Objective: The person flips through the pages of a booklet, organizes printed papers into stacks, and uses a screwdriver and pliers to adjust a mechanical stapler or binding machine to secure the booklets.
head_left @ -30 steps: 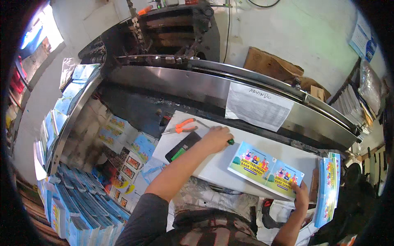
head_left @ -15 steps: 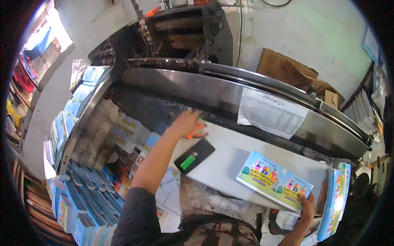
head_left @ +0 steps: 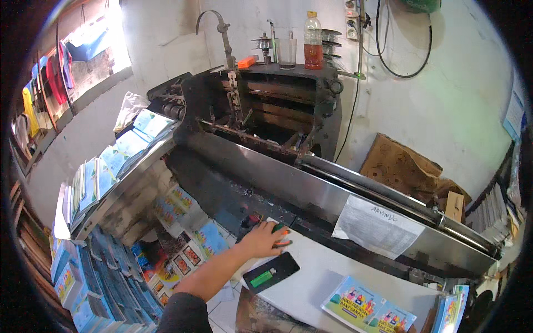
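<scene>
My left hand (head_left: 263, 241) rests near the far left end of the white tabletop (head_left: 311, 258), fingers stretched out. Orange and green bits show at its fingers; whether worn or held I cannot make out. Just nearer lies a black smartphone (head_left: 286, 265) with a green lighter (head_left: 262, 278) on it. A small dark object (head_left: 252, 218) sits beyond the hand. At the lower right, a blue and yellow block of printed booklets (head_left: 355, 304) tilts over the table's near edge. My right hand (head_left: 411, 329) grips its near right corner, mostly cut off by the lower edge.
A dark metal machine (head_left: 277, 116) with a long steel rail (head_left: 266, 166) stands behind the table. On top are a bottle (head_left: 313, 53) and a glass (head_left: 286, 54). Booklets fill a sloping rack (head_left: 119, 183) and stacks (head_left: 105, 277) at left; more (head_left: 452, 311) stand at right.
The view has tilted up, showing the machine's top and leaving my right hand nearly out of the picture. My left hand remains by the table's far left end, its fingers less spread.
</scene>
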The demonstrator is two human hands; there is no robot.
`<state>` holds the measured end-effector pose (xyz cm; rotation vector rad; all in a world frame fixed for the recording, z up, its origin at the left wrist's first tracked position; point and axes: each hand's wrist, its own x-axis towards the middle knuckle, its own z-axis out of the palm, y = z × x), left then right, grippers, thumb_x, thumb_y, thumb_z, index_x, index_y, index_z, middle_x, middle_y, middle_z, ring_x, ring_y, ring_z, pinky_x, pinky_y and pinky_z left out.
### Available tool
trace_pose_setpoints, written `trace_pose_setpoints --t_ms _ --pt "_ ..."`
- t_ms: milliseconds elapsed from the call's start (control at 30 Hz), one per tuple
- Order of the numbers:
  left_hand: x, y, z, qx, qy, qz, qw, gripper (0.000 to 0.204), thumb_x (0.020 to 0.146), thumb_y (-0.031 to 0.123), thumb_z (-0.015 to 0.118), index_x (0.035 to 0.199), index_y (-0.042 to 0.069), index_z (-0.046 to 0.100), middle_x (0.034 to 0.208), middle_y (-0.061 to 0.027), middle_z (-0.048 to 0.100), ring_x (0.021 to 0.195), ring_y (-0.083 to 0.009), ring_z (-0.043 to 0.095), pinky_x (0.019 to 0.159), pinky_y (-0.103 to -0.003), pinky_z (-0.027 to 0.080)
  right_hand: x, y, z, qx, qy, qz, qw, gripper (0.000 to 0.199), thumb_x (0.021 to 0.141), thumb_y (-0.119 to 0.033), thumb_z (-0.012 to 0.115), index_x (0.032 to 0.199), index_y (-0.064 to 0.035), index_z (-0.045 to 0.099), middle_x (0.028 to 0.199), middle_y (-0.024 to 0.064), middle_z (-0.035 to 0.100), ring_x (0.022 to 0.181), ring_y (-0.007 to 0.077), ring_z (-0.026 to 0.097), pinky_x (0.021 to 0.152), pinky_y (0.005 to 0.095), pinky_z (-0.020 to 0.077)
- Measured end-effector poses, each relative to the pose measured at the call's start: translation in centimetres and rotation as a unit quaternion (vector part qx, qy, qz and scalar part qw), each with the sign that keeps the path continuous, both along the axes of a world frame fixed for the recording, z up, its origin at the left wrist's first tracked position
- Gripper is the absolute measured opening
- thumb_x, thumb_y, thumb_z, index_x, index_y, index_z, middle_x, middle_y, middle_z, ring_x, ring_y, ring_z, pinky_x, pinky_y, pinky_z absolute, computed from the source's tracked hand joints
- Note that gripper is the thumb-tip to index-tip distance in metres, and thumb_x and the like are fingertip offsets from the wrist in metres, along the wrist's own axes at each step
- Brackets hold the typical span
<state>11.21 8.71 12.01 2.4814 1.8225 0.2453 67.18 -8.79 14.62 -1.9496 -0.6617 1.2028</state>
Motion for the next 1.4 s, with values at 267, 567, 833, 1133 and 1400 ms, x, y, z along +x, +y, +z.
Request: trace_pose_setpoints --t_ms 267,567,833,1133,1400 --pt "-0.6 -0.9 -0.2 0.038 -0.053 0.108 0.992 0.073 0.082 0.048 0.068 0.140 0.009 0.046 0.118 -0.0234 0.056 0.104 -0.0411 0.057 0.090 -0.049 0.049 -0.2 2.8 -3.7 0.077 -0.006 0.100 0.992 0.046 0.084 -0.011 0.064 0.127 0.0042 0.057 0.113 0.0114 0.066 0.101 0.0193 0.061 0.089 0.0348 0.0491" --pt "0.5 0.9 0.5 -0.061 -0.241 0.154 0.956 0.084 0.087 0.037 0.072 0.150 0.001 0.029 0.137 -0.0273 0.051 0.131 -0.0352 0.049 0.107 -0.041 0.040 -4.0 6.8 -0.6 0.090 -0.010 0.223 0.970 0.051 0.085 -0.020 0.070 0.128 0.0032 0.055 0.112 0.0097 0.066 0.101 0.0170 0.059 0.093 0.0322 0.0447" --pt "-3.1 -0.1 -2.1 0.024 -0.361 0.223 0.905 0.077 0.090 0.036 0.069 0.146 -0.003 0.034 0.137 -0.0244 0.052 0.129 -0.0316 0.051 0.105 -0.037 0.041 -4.0 7.2 -0.8 0.048 -0.080 0.318 0.943 0.047 0.088 -0.027 0.071 0.121 0.0040 0.058 0.106 0.0100 0.068 0.095 0.0168 0.059 0.087 0.0321 0.0461" --pt "-4.7 -2.9 -2.9 0.086 -0.433 0.324 0.837 0.072 0.092 0.043 0.065 0.143 -0.002 0.040 0.134 -0.0227 0.053 0.123 -0.0283 0.053 0.104 -0.037 0.040 -7.4 6.4 2.1 0.245 -0.440 0.328 0.800 0.061 0.082 -0.038 0.074 0.128 -0.0023 0.057 0.137 0.0194 0.053 0.126 0.0322 0.051 0.104 0.0413 0.0419" --pt "-7.9 -4.9 -6.7 0.126 -0.466 0.407 0.775 0.069 0.094 0.047 0.061 0.135 -0.006 0.047 0.118 -0.0176 0.060 0.109 -0.0245 0.056 0.095 -0.034 0.043 -13.4 2.6 0.5 0.298 -0.478 0.548 0.618 0.056 0.077 -0.036 0.073 0.124 -0.0074 0.061 0.137 0.0127 0.051 0.126 0.0311 0.048 0.099 0.0488 0.0438"
